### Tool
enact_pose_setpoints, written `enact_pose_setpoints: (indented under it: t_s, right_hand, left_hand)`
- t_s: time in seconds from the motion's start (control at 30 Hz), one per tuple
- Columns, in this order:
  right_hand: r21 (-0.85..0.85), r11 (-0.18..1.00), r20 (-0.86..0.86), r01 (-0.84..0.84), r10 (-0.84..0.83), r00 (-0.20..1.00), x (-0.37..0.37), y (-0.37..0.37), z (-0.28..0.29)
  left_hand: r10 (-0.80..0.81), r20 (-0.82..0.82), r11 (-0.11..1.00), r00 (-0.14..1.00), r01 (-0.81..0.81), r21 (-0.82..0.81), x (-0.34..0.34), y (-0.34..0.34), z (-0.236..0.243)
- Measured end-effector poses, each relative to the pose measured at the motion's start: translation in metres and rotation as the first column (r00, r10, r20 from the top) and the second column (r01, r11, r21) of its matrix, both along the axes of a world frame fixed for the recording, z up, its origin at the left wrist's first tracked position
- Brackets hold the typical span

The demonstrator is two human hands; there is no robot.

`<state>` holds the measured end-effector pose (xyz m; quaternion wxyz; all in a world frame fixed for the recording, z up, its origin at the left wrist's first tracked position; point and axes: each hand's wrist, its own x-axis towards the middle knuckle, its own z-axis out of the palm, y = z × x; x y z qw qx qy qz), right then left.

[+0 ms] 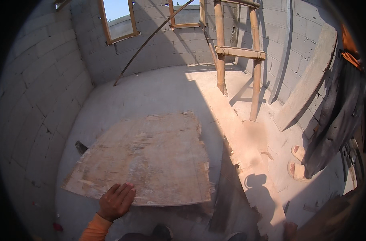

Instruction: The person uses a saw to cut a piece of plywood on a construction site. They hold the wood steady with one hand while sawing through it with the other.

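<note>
A weathered plywood sheet (151,156) with frayed, splintered edges lies before me, a shadow under its near edge. My left hand (117,200), in an orange sleeve, grips that near edge left of its middle. Its fingers rest on the top face; the thumb is hidden. Low at the right, only a small, dim part of what looks like my right hand (290,231) shows, beside a brown wooden piece (332,215). Its fingers cannot be made out.
A bamboo ladder (220,52) stands at the back right. A long board (309,80) leans on the block wall. Another person in dark trousers (332,124) and sandals (299,170) stands at right. A thin pole (151,42) slants at the back; a dark block (81,147) lies left.
</note>
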<state>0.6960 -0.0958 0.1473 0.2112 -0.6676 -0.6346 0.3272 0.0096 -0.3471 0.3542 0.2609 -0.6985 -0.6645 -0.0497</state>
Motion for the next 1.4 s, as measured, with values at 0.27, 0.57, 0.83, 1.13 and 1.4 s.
enact_pose_setpoints:
  t_s: [0.27, 0.57, 0.83, 1.13, 1.4]
  right_hand:
    - [0.028, 0.999, -0.093, 0.023, -0.020, 0.995, -0.003, -0.010, -0.006]
    - [-0.092, 0.988, -0.229, 0.127, -0.145, 0.963, -0.023, -0.021, -0.013]
    - [0.202, 0.954, 0.276, -0.221, 0.162, 0.948, 0.017, -0.027, -0.023]
    - [0.242, 0.835, 0.737, -0.494, 0.174, 0.654, 0.070, -0.041, -0.078]
    - [0.369, 0.841, 0.686, -0.395, 0.040, 0.726, 0.081, -0.059, -0.128]
  left_hand:
    - [0.004, 0.000, 0.998, 1.000, -0.004, 0.068, -0.015, 0.013, 0.039]
    - [0.031, 0.025, 0.997, 0.999, -0.033, 0.073, -0.019, 0.014, 0.040]
    - [0.015, 0.094, 0.983, 0.995, -0.032, 0.183, -0.054, 0.035, 0.083]
    - [-0.015, 0.037, 0.967, 0.999, 0.005, 0.253, -0.061, 0.053, 0.103]
    - [-0.003, 0.030, 0.979, 1.000, -0.003, 0.205, -0.060, 0.068, 0.103]
